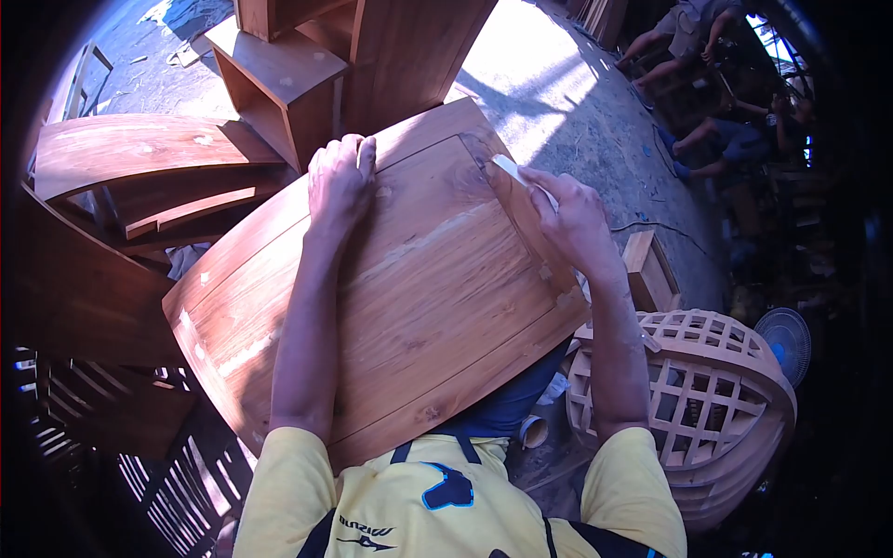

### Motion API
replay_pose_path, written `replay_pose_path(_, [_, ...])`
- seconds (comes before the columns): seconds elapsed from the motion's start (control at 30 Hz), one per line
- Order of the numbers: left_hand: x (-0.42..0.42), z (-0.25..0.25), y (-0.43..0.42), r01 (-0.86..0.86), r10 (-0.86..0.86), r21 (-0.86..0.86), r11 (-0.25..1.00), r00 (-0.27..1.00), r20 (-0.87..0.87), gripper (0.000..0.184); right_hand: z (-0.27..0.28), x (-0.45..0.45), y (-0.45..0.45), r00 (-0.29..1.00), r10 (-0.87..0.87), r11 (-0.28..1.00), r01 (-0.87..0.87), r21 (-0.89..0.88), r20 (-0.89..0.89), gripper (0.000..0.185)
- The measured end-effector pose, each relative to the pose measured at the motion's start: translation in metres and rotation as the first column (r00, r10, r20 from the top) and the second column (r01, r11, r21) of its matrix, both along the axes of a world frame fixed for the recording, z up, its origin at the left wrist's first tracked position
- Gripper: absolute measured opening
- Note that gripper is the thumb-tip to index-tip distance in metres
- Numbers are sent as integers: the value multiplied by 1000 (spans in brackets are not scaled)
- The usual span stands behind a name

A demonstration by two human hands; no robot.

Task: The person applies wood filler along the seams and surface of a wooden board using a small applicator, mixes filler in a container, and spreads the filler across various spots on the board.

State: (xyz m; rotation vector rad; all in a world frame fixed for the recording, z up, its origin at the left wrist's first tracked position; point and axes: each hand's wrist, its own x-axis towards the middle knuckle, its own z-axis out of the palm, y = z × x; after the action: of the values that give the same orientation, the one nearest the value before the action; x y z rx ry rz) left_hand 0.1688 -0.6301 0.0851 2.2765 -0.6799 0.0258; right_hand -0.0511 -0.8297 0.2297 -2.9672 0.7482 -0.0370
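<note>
A wide wooden panel point(419, 279) with pale filler-like patches lies tilted across my lap, its far corner pointing away from me. My left hand point(339, 181) grips the panel's upper left edge, fingers curled over it. In my right hand point(572, 216) is a narrow, pale putty knife point(508, 169). Its tip meets the panel near the far right corner, beside a dark knot and a seam line. The fingers of my right hand wrap round the tool and hide its handle.
Wooden cabinet parts point(279, 70) stand beyond the panel, with a curved wooden piece point(139, 149) at left. A latticed wooden form point(698, 391) and a fan point(784, 342) are at right. A wooden box point(649, 270) sits nearby. Other people point(688, 37) sit at upper right.
</note>
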Motion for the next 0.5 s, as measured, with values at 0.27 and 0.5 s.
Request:
replay_pose_path(0.27, [16, -12, 66, 63, -67, 152, 986, 997, 24, 40, -43, 57, 35, 971, 108, 973, -146, 176, 213, 32])
replay_pose_path(0.5, [5, -16, 71, 44, -71, 132, 990, 974, 214, 38, -71, 86, 24, 898, 377, 925, -352, -143, 229, 31])
